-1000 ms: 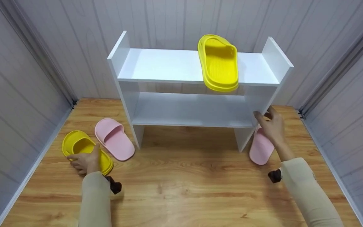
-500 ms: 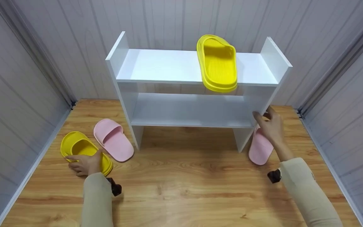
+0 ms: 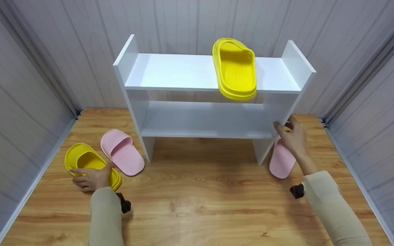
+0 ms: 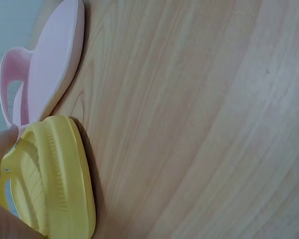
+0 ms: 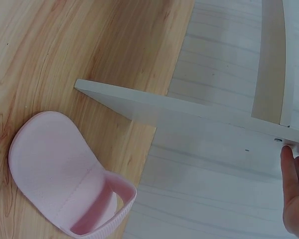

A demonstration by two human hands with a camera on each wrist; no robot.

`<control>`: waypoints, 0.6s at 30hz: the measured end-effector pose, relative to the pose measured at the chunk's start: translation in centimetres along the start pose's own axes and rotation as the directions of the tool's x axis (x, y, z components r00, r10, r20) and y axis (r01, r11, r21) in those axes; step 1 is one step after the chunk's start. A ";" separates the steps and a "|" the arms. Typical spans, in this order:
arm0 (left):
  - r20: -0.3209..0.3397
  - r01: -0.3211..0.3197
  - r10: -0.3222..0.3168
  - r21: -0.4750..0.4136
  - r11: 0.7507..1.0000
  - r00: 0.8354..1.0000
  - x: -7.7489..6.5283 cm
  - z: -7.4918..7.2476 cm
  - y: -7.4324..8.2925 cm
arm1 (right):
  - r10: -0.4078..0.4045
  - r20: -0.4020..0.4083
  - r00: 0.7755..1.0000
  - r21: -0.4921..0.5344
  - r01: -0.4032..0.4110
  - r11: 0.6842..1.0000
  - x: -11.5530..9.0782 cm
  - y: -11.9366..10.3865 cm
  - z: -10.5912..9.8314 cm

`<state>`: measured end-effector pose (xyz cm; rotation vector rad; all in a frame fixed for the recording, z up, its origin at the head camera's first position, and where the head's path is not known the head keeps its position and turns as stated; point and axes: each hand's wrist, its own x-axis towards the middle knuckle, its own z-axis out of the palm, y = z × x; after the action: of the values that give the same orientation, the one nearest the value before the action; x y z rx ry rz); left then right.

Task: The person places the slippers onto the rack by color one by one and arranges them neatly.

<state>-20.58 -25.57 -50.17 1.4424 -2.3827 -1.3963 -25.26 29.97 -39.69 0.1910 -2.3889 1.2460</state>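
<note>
My left hand (image 3: pixel 92 177) grips a yellow slipper (image 3: pixel 84 159) on the floor at the left, its thumb at the right edge and its fingers over the other side. In the left wrist view the toe strap is mostly out of frame, while the thick sole of the yellow slipper (image 4: pixel 65 169) shows. At the right, my right hand (image 3: pixel 294 138) holds the side panel of a white shelf (image 3: pixel 197 119) by its front edge. Fingertips meet the outer face of that panel in the right wrist view. A second yellow slipper (image 3: pixel 236 75) lies on the top board, overhanging its front.
One pink slipper (image 3: pixel 123 153) lies beside the yellow one at the left, near the shelf's left leg. Another pink slipper (image 3: pixel 281 160) is on the floor below my right hand. Pale panel walls (image 3: pixel 29 85) enclose the wood floor (image 3: pixel 200 205) at the back and sides.
My left hand has shifted slightly on the yellow slipper, its thumb a little lower. The right hand stays at the shelf's panel. The slippers keep their places.
</note>
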 end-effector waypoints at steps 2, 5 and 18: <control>-0.015 -0.004 0.004 0.002 1.000 1.000 0.0 0.1 0.0 | -0.001 0.002 1.000 0.002 0.001 1.000 0.0 -0.1 0.0; -0.035 -0.012 0.011 -0.005 1.000 0.999 0.0 0.2 0.0 | -0.004 0.003 1.000 0.000 0.004 1.000 0.0 -0.1 0.0; -0.027 -0.018 0.018 -0.001 1.000 0.999 0.5 0.1 -0.1 | 0.007 0.006 1.000 0.012 -0.007 1.000 0.0 0.0 0.0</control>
<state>-20.87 -25.94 -50.46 1.4262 -2.3725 -1.3646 -25.26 29.97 -39.76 0.1911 -2.3896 1.2652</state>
